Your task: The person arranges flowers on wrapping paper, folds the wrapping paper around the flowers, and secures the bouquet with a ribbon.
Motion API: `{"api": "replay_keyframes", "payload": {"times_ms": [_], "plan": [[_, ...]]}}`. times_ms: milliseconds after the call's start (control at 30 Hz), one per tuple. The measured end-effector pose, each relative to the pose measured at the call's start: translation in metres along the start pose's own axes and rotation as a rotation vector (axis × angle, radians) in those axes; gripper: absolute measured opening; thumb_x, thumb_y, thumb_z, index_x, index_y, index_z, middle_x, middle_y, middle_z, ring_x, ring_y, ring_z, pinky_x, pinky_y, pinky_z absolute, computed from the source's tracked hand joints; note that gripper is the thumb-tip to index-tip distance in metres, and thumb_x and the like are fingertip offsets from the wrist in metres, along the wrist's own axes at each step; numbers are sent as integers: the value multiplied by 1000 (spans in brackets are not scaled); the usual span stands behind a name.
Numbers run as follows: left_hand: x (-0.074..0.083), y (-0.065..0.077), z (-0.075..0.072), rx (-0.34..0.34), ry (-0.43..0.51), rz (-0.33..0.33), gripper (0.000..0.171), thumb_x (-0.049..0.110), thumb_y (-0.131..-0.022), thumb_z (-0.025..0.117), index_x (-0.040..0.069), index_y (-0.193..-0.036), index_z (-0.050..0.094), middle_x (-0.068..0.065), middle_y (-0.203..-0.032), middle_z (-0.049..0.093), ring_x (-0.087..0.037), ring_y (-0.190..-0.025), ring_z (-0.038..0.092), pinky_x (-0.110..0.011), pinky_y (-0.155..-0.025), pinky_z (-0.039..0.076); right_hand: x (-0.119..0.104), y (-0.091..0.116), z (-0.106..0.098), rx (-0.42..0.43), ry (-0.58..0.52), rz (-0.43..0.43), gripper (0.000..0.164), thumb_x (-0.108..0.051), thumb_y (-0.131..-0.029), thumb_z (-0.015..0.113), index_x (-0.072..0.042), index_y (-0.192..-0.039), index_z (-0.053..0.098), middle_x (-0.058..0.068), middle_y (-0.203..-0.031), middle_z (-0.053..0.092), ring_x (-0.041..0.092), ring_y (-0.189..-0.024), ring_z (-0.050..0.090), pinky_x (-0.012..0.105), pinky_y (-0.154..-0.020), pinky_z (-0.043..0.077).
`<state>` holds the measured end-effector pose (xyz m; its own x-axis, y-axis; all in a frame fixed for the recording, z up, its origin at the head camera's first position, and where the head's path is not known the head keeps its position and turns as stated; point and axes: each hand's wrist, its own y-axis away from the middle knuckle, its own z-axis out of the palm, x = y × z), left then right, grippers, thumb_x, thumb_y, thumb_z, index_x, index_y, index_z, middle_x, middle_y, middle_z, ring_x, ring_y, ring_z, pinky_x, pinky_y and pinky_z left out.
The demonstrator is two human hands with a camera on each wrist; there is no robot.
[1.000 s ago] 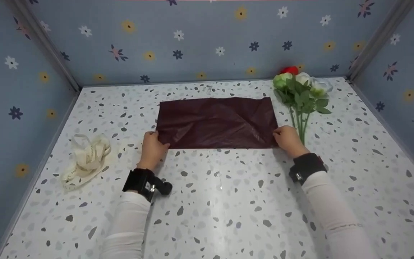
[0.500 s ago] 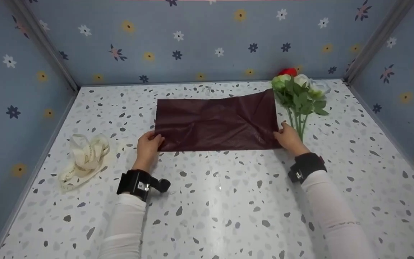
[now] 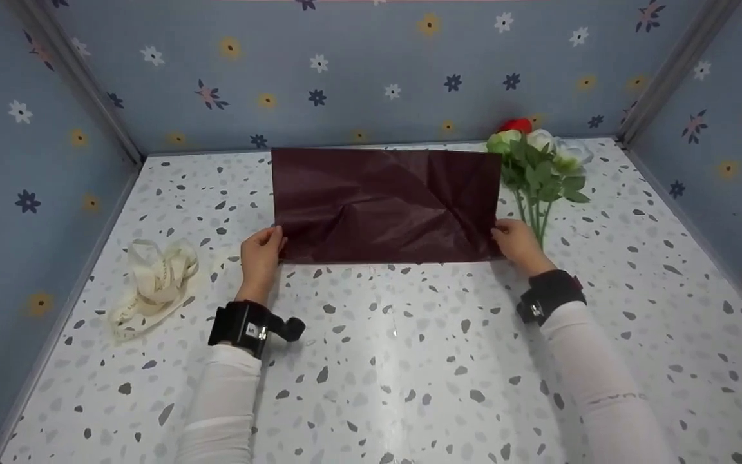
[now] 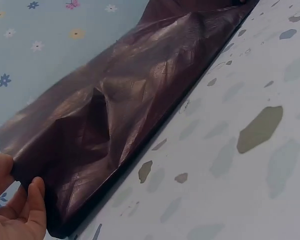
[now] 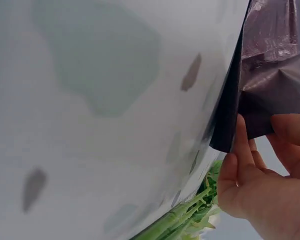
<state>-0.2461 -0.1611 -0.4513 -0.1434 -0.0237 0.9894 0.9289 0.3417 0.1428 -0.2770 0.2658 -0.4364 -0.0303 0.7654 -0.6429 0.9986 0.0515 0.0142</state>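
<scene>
A creased dark maroon sheet of wrapping paper [image 3: 384,200] stretches between both hands in the head view, its far edge raised off the table. My left hand [image 3: 260,251] pinches its left edge close to the near corner. At the opposite edge, my right hand [image 3: 522,245] pinches it with thumb and fingers. In the left wrist view the paper [image 4: 125,100] slants away from the left hand [image 4: 20,210], with folds running across it. The right wrist view has the right hand [image 5: 270,185] at the paper's corner [image 5: 270,105], where a folded-under layer shows.
Artificial flowers [image 3: 542,164] with green stems lie right of the paper, close to the right hand. A loose heap of cream printed ribbon [image 3: 158,283] is on the left of the speckled table [image 3: 371,386]. Flower-patterned panels [image 3: 358,71] enclose the back and sides.
The paper's far edge has lifted, and the sheet now looks taller and flatter. My left hand has shifted slightly left, widening the stretch; the right hand has barely moved.
</scene>
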Motion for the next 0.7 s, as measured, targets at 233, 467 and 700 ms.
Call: {"api": "replay_keyframes", "payload": {"times_ms": [233, 467, 700], "plan": [[3, 1, -5, 52, 51, 41, 36, 19, -101, 44, -7, -124, 55, -18, -126, 54, -10, -96, 58, -26, -97, 46, 0, 1, -3, 52, -112, 33, 30, -11, -100, 40, 9, -113, 58, 27, -107, 61, 28, -88, 52, 29, -74, 40], [7, 1, -8, 65, 227, 46, 46, 30, -103, 34, -7, -99, 61, -8, -97, 62, -18, -96, 63, -29, -96, 48, 3, 8, -5, 270, -642, -29, 33, 2, -98, 37, -1, -99, 69, 3, -88, 72, 3, -84, 64, 20, -84, 47], [4, 7, -13, 22, 283, 135, 47, 28, -103, 36, 6, -76, 68, 2, -77, 67, -8, -81, 66, -26, -91, 50, 2, 11, -8, 244, -1147, 4, 51, -7, -103, 30, -18, -69, 67, -7, -65, 68, 8, -65, 66, 21, -77, 50]]}}
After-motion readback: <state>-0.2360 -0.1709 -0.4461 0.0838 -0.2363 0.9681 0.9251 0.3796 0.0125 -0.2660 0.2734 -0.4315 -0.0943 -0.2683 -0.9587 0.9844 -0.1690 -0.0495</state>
